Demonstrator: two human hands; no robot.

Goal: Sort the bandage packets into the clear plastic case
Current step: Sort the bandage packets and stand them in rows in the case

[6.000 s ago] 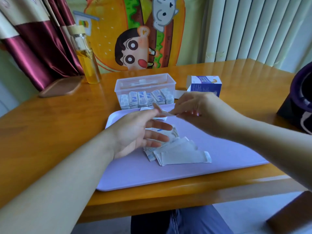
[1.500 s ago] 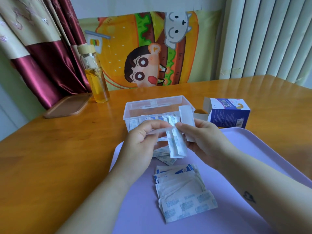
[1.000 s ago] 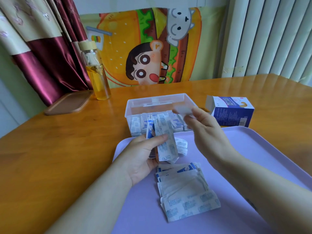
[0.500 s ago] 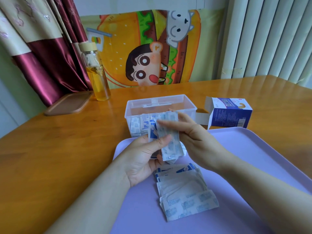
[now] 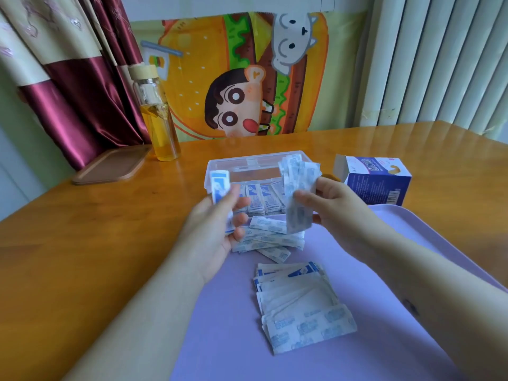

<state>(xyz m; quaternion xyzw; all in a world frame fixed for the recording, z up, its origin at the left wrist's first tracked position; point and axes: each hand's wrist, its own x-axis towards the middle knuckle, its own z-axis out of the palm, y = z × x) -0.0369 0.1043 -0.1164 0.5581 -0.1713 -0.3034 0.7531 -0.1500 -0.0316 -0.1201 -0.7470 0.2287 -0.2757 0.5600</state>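
Note:
The clear plastic case (image 5: 220, 167) stands on the table past the tray, with several bandage packets upright along its front wall. My left hand (image 5: 217, 229) grips a few blue-printed packets (image 5: 220, 188) in front of the case's left end. My right hand (image 5: 334, 207) holds a fanned bunch of pale packets (image 5: 298, 185) upright before the case's right end. Loose packets (image 5: 268, 237) lie on the lilac tray (image 5: 398, 243) between my hands. A larger stack of packets (image 5: 299, 306) lies nearer to me on the tray.
A blue and white bandage box (image 5: 376, 180) with an open flap stands right of the case. A glass bottle of yellow liquid (image 5: 158, 116) and a brown wooden tray (image 5: 112, 165) sit at the back left of the wooden table (image 5: 82, 243).
The bunch both hands held together has split: my right hand lifted most packets up to the right, my left hand drew a few blue ones to the left. Loose packets now show underneath.

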